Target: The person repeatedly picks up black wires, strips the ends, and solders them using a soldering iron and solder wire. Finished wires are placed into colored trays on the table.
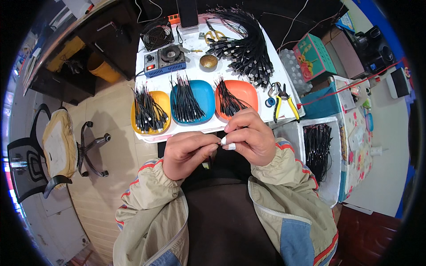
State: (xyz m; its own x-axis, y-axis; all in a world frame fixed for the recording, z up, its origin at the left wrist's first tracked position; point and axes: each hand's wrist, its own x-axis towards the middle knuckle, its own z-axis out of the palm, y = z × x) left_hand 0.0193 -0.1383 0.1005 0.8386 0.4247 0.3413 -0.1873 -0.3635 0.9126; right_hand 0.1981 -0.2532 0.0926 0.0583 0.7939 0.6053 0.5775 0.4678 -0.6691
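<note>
My left hand (pixel 188 151) and my right hand (pixel 254 141) meet in front of my body, just off the table's near edge. Both are closed, thumbs against fingers, pinching a thin black cable (pixel 210 161) whose end is mostly hidden between the fingertips. White tape wraps fingertips of my right hand. Beyond the hands, short black cables with bare thin wire ends lie in a yellow tray (pixel 165 98), a blue tray (pixel 205 95) and an orange tray (pixel 249 90). The orange one is closest to my right hand.
On the white table (pixel 199 43) are a soldering station (pixel 165 62), a brass-coloured bowl (pixel 208 62), a fan (pixel 157 36), yellow-handled scissors (pixel 214 35), a large cable bundle (pixel 248 53) and yellow wire strippers (pixel 285 104). A white bin (pixel 336 164) of cables stands right; an office chair (pixel 60 146) left.
</note>
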